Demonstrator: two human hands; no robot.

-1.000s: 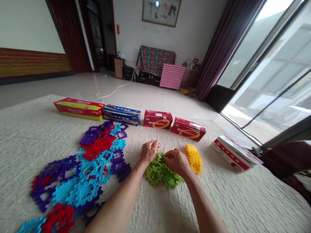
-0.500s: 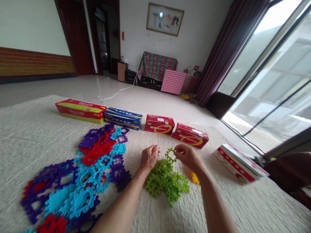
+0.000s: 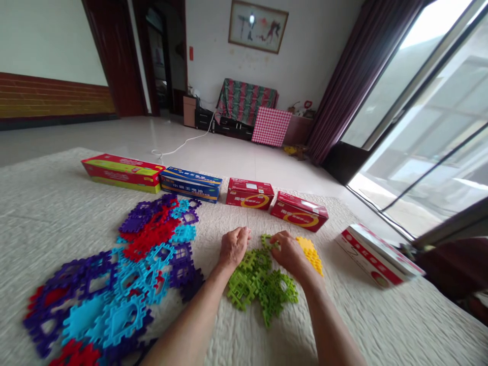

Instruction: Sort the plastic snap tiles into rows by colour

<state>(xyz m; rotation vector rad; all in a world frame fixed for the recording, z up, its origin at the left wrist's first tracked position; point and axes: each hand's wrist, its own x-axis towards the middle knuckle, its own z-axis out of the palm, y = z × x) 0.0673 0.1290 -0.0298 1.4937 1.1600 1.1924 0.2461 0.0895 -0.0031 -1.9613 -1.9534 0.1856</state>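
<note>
Two hands work at a green tile pile (image 3: 259, 284) on a cream quilt (image 3: 49, 223).

At far left, purple, red and blue tiles (image 3: 125, 284) lie spread flat. The left hand (image 3: 234, 246) rests curled at the pile's far-left edge; whether it grips anything cannot be told. The right hand (image 3: 290, 251) pinches one green tile (image 3: 268, 240) at the pile's far edge, just beside the yellow stack (image 3: 311, 253).

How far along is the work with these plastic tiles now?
Looks done: yellow tiles stacked apart, green tiles gathered in one pile. In hand: the right hand pinches a green piece at that pile, the left hand curled beside it. Left: the purple, red and blue tiles lie mixed.
</note>
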